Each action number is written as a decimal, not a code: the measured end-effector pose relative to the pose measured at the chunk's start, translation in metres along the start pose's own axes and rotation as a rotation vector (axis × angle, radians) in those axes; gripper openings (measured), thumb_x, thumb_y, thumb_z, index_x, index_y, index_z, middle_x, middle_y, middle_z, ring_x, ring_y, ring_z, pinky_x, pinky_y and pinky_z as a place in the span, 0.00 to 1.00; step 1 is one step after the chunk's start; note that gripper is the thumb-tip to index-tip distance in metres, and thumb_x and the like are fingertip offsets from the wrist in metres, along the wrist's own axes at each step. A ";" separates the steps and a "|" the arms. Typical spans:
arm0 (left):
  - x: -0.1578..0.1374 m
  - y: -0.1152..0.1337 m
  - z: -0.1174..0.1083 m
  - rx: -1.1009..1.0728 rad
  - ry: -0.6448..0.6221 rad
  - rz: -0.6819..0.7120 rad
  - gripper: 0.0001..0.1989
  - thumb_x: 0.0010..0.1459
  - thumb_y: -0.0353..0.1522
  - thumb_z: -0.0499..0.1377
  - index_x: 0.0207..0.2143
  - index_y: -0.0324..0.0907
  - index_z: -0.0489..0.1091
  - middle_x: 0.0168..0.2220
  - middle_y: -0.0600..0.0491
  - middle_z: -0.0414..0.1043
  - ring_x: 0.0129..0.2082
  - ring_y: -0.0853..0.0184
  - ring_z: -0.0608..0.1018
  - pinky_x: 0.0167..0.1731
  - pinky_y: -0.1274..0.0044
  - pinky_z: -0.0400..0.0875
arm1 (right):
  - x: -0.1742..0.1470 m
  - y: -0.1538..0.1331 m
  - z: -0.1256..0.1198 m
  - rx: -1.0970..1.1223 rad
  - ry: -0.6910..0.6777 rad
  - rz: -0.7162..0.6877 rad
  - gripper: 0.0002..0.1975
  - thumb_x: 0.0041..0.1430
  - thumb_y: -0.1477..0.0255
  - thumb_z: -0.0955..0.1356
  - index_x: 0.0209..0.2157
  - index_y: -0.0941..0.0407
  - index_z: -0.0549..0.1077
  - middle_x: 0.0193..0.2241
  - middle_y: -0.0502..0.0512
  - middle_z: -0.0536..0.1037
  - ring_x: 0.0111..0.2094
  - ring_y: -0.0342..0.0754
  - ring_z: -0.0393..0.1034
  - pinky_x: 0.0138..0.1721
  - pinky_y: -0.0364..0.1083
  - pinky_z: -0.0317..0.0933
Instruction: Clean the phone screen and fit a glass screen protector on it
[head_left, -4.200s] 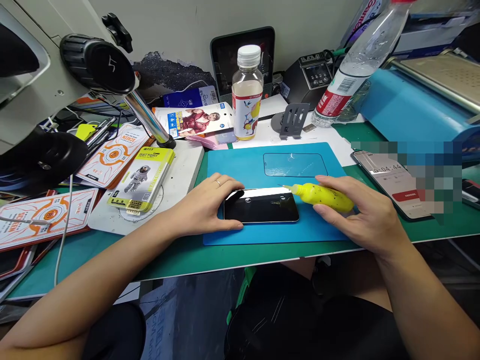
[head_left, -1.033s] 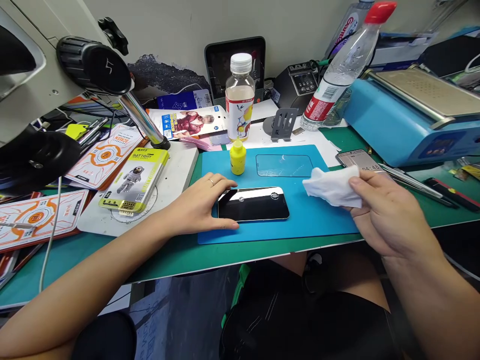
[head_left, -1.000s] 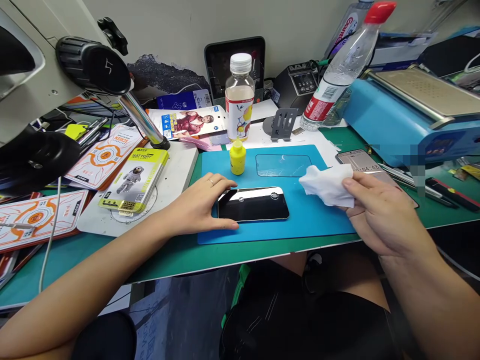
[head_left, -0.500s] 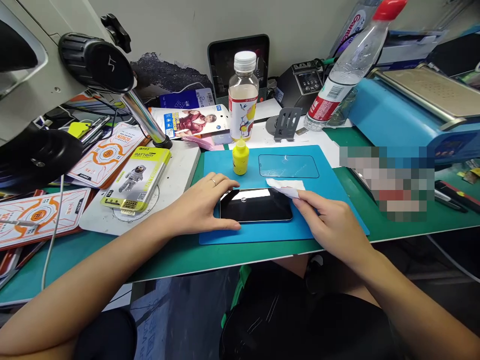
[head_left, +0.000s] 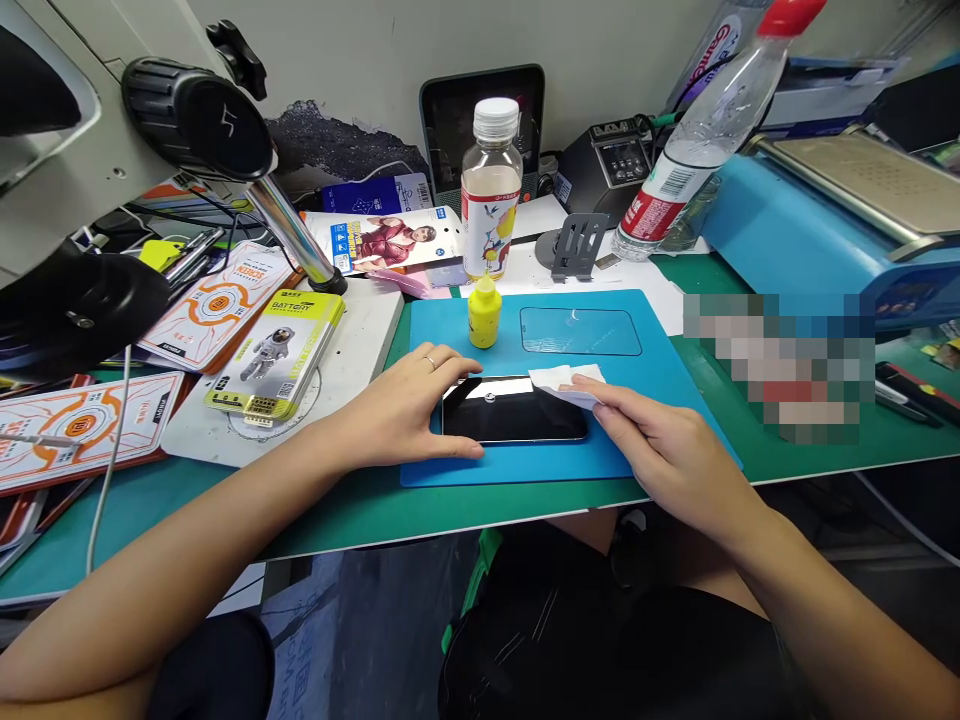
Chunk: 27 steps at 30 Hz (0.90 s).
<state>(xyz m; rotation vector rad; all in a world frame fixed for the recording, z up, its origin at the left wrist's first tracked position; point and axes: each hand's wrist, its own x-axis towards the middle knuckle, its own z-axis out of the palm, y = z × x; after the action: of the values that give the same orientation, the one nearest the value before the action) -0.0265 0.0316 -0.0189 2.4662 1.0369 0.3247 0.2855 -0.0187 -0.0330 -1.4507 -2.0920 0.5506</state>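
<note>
A smartphone (head_left: 510, 418) with a dark, glossy screen lies face up on a blue mat (head_left: 450, 472). My left hand (head_left: 409, 405) steadies its left end, thumb along the near edge and fingers at the far edge. Pinched in my right hand (head_left: 664, 435) is a white wipe (head_left: 559, 382), which lies over the phone's upper right part. Behind the phone are a small yellow squeeze bottle (head_left: 484, 315) and a clear screen protector (head_left: 581, 331) with a black border and crack-like lines.
A drink bottle (head_left: 492, 200) and a black phone stand (head_left: 581, 248) are behind the mat. A microscope (head_left: 195, 115) overhangs the left, near a yellow battery box (head_left: 276, 355). On the right are a leaning water bottle (head_left: 675, 180) and a blue machine (head_left: 795, 235).
The wipe in my right hand has shifted slightly and now spreads flatter over the phone's upper right. My left hand keeps its place on the phone.
</note>
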 end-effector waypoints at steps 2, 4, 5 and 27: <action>0.000 0.000 0.000 0.004 -0.002 0.000 0.37 0.58 0.55 0.66 0.61 0.44 0.64 0.58 0.44 0.70 0.56 0.51 0.72 0.57 0.60 0.69 | 0.002 0.000 0.000 -0.019 0.019 0.027 0.19 0.73 0.65 0.63 0.59 0.51 0.77 0.58 0.53 0.81 0.59 0.57 0.76 0.59 0.58 0.72; 0.000 0.000 0.000 0.008 -0.001 -0.001 0.37 0.58 0.55 0.66 0.61 0.43 0.64 0.57 0.43 0.70 0.56 0.51 0.72 0.56 0.60 0.70 | 0.001 0.000 0.001 -0.054 0.027 -0.017 0.19 0.73 0.66 0.63 0.60 0.52 0.76 0.58 0.54 0.80 0.59 0.57 0.75 0.59 0.58 0.72; 0.000 0.000 0.000 0.010 -0.001 -0.001 0.37 0.58 0.55 0.65 0.61 0.43 0.64 0.57 0.43 0.70 0.55 0.51 0.73 0.56 0.60 0.70 | 0.000 -0.001 0.001 -0.079 0.024 -0.070 0.19 0.73 0.68 0.63 0.60 0.53 0.75 0.59 0.55 0.79 0.61 0.56 0.74 0.61 0.58 0.70; 0.001 0.000 0.001 0.033 -0.004 0.001 0.37 0.57 0.55 0.66 0.60 0.45 0.64 0.57 0.44 0.71 0.56 0.51 0.73 0.57 0.60 0.70 | -0.029 -0.031 0.021 -0.583 -0.071 -0.402 0.33 0.74 0.57 0.59 0.66 0.70 0.64 0.67 0.76 0.67 0.68 0.66 0.62 0.65 0.67 0.62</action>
<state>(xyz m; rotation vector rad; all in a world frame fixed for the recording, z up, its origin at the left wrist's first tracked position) -0.0259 0.0318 -0.0193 2.4954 1.0475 0.3058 0.2578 -0.0576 -0.0361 -1.2343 -2.6445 -0.1870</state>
